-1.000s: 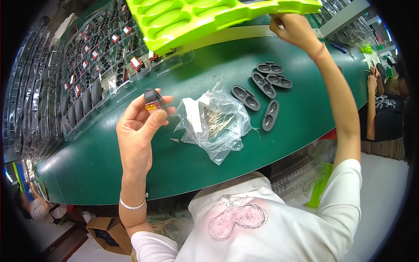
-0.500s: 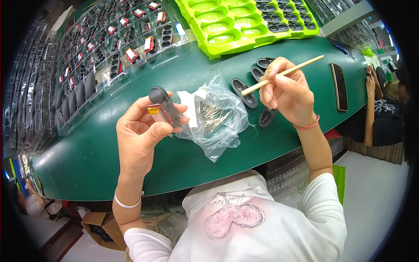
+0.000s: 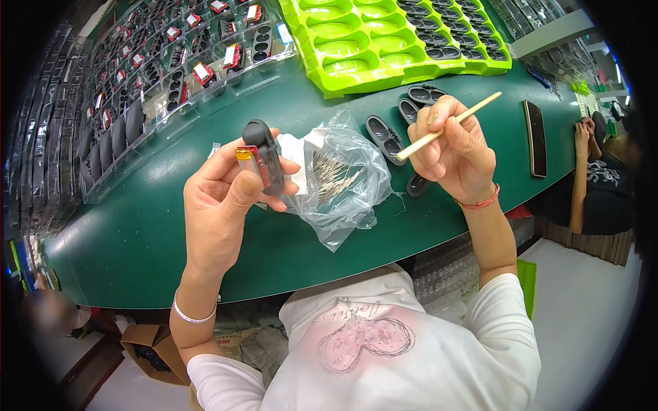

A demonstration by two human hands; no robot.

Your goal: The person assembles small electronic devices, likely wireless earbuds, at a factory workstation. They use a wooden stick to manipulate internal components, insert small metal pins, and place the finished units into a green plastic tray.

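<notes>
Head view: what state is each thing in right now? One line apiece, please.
Left hand: closed around the black case
Black case: held off the table
Right hand: gripping the wooden stick
Wooden stick: slanted, apart from the case
Green tray: partly filled
Plastic bag: crumpled, thin sticks inside
Phone: lying flat, screen dark
Cardboard box: open

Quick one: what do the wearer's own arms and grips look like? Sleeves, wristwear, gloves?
Left grip and right grip: both ungloved. Left wrist: thin, silvery-white bangle. Right wrist: thin red bracelet, seemingly braided. Short, loose white sleeves, left sleeve and right sleeve; forearms uncovered. No cables visible on either arm.
</notes>
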